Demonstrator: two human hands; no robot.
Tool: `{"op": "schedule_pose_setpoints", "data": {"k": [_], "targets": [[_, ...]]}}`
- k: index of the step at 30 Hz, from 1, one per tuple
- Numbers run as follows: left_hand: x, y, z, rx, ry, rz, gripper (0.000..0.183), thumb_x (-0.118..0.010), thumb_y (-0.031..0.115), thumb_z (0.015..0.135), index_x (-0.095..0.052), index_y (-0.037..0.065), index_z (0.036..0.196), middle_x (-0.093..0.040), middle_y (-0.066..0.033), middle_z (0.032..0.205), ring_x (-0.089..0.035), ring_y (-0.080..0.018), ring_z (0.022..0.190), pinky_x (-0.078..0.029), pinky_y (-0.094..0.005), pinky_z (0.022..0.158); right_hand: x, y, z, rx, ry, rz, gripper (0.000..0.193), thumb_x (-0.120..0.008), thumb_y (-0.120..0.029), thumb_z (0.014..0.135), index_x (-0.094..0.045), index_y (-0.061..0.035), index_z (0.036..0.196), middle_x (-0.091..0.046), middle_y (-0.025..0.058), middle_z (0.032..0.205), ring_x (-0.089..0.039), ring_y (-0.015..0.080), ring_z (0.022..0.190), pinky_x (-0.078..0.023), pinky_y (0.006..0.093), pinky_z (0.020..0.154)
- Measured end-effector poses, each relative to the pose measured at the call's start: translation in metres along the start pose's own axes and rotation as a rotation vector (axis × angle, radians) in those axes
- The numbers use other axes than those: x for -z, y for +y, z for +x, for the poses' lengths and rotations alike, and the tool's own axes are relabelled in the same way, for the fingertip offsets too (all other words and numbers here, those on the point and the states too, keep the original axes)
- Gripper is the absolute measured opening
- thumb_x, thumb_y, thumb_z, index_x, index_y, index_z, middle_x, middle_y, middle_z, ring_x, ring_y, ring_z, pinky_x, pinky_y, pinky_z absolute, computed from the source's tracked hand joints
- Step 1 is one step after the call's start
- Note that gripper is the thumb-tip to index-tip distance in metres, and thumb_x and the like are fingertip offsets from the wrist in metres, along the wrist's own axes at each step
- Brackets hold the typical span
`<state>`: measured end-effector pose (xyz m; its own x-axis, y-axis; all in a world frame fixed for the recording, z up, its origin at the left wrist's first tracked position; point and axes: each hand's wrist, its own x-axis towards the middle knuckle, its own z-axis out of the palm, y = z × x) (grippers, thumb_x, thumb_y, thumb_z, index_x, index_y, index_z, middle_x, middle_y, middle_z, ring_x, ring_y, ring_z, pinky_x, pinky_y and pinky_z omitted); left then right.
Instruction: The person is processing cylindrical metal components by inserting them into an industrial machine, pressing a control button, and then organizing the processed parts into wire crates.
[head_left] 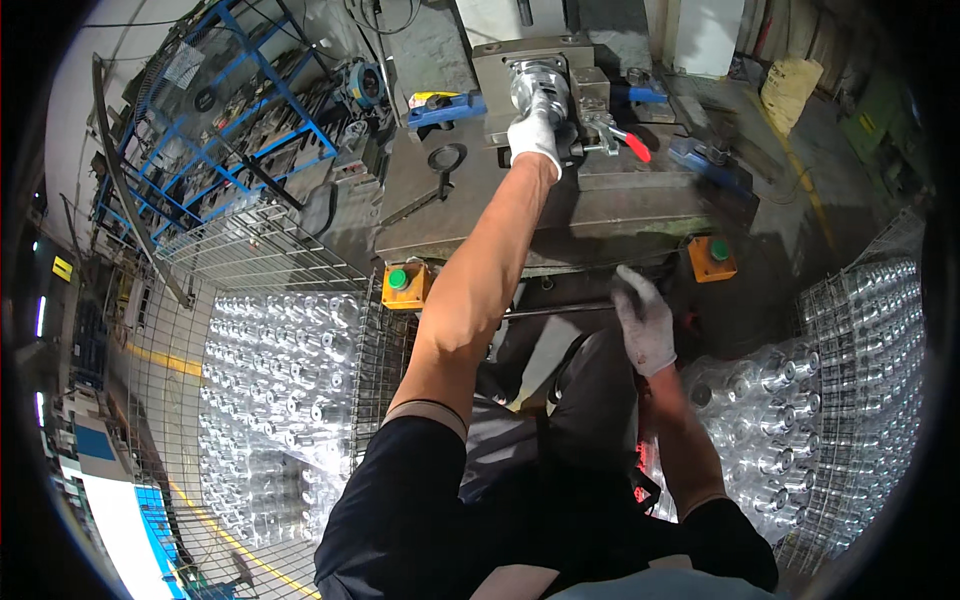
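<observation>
The metal part [525,84] is sitting at the fixture [492,68], toward the far edge of the surface [430,222]; its exact seating is hiding behind the glove. The left hand [536,138] is touching the part, though whether its fingers are closing around it cannot be told. The right hand [643,318] is hanging loosely open and empty, well apart from the left, near the right button box [711,262]. Handling of this part is appearing unfinished. Shiny parts [280,375] are lying in the wire baskets [260,255] at both sides; whether these are awaiting work or completed is not showing.
</observation>
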<state>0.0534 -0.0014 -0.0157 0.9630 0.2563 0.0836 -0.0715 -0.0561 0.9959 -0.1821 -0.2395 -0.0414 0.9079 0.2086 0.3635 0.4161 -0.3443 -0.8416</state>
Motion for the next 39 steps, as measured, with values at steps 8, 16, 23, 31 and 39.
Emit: {"op": "schedule_pose_setpoints", "data": {"k": [8,16,23,31,39], "targets": [[-0.012,0.053,-0.023,0.304,0.399,-0.277,0.048,-0.067,0.041,0.08,-0.057,0.005,0.11,-0.06,-0.0055,0.083,-0.055,-0.0133,0.061,-0.041,-0.029,0.046,0.009,-0.021,0.07,0.264,0.21,-0.16,0.034,-0.06,-0.018,0.087,-0.055,-0.0025,0.117,-0.056,0.0168,0.115,-0.053,0.0328,0.106,-0.042,0.0395,0.092],[-0.002,0.066,-0.029,0.303,0.432,-0.168,0.057,-0.069,0.044,0.078,-0.059,-0.001,0.111,-0.063,-0.0108,0.099,-0.057,-0.0178,0.079,-0.046,-0.0318,0.066,-0.007,-0.007,0.192,0.351,0.366,-0.404,0.039,-0.045,-0.036,0.093,-0.055,-0.007,0.117,-0.054,0.0183,0.118,-0.05,0.0365,0.108,-0.039,0.0428,0.095],[0.022,0.059,-0.023,0.236,0.251,-0.384,0.059,-0.073,0.036,0.077,-0.057,-0.005,0.116,-0.062,-0.0117,0.104,-0.059,-0.0185,0.083,-0.048,-0.034,0.07,-0.016,0.021,0.278,0.105,0.226,-0.278,0.044,-0.03,-0.04,0.096,-0.061,-0.0091,0.099,-0.062,0.0187,0.096,-0.057,0.038,0.092,-0.044,0.0452,0.081],[0.064,0.046,-0.161,-0.281,0.295,0.49,0.052,-0.061,0.032,0.086,-0.049,-0.004,0.122,-0.058,-0.0219,0.117,-0.055,-0.028,0.111,-0.042,-0.0326,0.093,0.016,0.006,0.199,0.153,0.127,-0.688,0.037,-0.048,-0.019,0.09,-0.05,-0.0092,0.126,-0.054,0.0188,0.119,-0.054,0.0328,0.102,-0.044,0.046,0.084],[0.177,-0.025,-0.305,-0.201,0.366,1.173,0.076,-0.068,0.029,0.077,-0.031,-0.007,0.133,-0.037,-0.0287,0.134,-0.032,-0.049,0.126,-0.032,-0.0475,0.104,0.089,0.117,0.055,0.117,0.019,-1.159,0.05,-0.034,-0.037,0.096,-0.041,-0.0036,0.133,-0.035,0.0164,0.141,-0.028,0.0313,0.134,-0.022,0.0431,0.109]]}}
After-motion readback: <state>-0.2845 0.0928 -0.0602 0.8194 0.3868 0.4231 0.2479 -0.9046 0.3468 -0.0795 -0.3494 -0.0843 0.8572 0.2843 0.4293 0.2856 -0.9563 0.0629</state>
